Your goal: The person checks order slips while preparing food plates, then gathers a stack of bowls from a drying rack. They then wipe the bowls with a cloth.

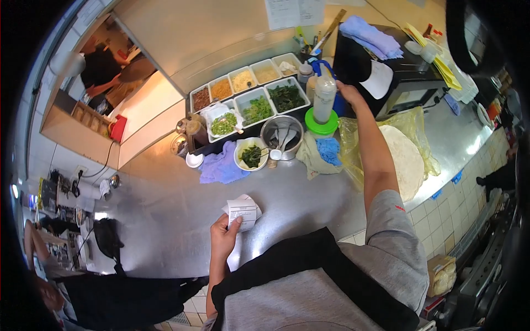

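Note:
My left hand [223,234] pinches a few printed paper slips [243,212] above the steel counter, its thumb lying on the front one. Stretched far forward, my right hand [350,94] has its fingers curled at a blue plastic container [324,67], partly hidden behind a clear squeeze bottle [324,99]. That bottle stands over a bright green lid [321,126]. Close to my right forearm, a pale round flatbread or dough sheet [402,160] lies on yellow plastic [353,143].
White trays of chopped greens [256,109] and toppings line the back. In front are a metal pot [269,129], a bowl of greens [243,160], a purple cloth [223,165] and a blue cloth [329,150]. A black oven [408,99] stands right. A person in black [116,303] is at left.

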The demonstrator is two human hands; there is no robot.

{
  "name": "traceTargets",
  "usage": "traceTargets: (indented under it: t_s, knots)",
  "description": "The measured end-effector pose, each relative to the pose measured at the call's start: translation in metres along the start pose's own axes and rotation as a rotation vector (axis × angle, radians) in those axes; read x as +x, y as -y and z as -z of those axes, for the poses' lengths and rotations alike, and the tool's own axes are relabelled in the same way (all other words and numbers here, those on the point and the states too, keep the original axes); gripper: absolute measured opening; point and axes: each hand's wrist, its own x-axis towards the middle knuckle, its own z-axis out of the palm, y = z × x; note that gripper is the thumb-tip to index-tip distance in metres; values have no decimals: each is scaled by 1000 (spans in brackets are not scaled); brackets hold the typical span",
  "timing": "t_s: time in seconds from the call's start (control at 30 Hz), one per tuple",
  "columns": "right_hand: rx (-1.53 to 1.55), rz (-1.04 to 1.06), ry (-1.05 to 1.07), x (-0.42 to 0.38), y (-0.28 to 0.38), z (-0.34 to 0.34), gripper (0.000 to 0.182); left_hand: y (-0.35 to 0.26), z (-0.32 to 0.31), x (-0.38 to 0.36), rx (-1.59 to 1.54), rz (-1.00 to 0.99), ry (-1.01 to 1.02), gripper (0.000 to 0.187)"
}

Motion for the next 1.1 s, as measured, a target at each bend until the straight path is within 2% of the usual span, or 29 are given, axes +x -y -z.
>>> traceTargets:
  t_s: [0.1, 0.17, 0.27, 0.4, 0.5, 0.63, 0.73, 0.87, 0.9, 0.93, 1.0, 1.07, 1.1]
  knots:
    - [169, -76, 121, -12, 7, 3, 50, 2, 4, 3, 36, 15, -63, 19]
    - [314, -39, 103, -18, 5, 3, 44, 1, 10, 6, 13, 109, -103, 20]
    - [530, -127, -14, -22, 6, 2, 41, -12, 10, 11, -206, 103, -157, 22]
    - [745, -127, 16, -30, -3, 8, 34, -21, 10, 16, -488, 146, -144, 24]
    - [674, -114, 55, -21, -30, 8, 24, -20, 10, 18, -584, 114, -144, 24]
    - [347, 46, 36, -3, -68, -3, 18, -20, 11, 20, -625, 36, -142, 23]
    - [-527, 412, -283, -14, -51, 8, 17, -25, 11, 21, -620, -9, -136, 22]
    - [-485, 417, -182, -58, -29, 48, 20, -27, 15, 23, -548, -60, -147, 21]
    - [-556, 373, -276, -116, 18, 59, 19, -26, 18, 23, -548, -50, -131, 21]
    - [-378, 390, -285, -141, 34, 69, 21, -25, 20, 22, -545, -38, -111, 21]
    - [42, 463, -153, -191, 71, 82, 19, -23, 20, 27, -595, 25, -58, 23]
    - [118, 684, 119, -251, 119, 78, 20, -24, 15, 33, -640, 58, 17, 24]
    - [59, 736, 258, -273, 140, 69, 22, -27, 12, 37, -658, 57, 58, 25]
